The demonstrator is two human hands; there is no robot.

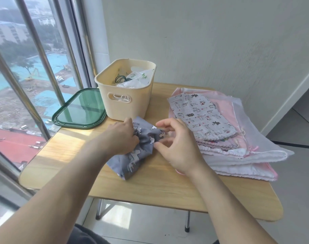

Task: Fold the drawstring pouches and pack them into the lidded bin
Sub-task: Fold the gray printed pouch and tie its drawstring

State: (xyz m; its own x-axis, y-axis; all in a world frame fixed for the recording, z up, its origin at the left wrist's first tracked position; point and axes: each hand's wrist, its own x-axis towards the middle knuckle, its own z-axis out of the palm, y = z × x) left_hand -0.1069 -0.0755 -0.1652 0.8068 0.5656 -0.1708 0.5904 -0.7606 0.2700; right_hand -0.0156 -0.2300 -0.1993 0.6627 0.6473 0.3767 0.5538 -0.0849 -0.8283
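I worked at a pale wooden folding table (pixel 150 187) with rounded corners. At about eleven o'clock on it stood the cream bin (pixel 127 95), open, and just beside it toward nine o'clock the green lid (pixel 79 110) lay flat, part of it jutting past the table's edge. The grey printed pouch (pixel 137 152) lay crumpled near the centre. From two to three o'clock sat a stack of pouches (pixel 225 136), pink and white, its far side overhanging the edge.

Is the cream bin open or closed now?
Open. The cream bin has no lid on; the green lid lies flat on the table beside it.
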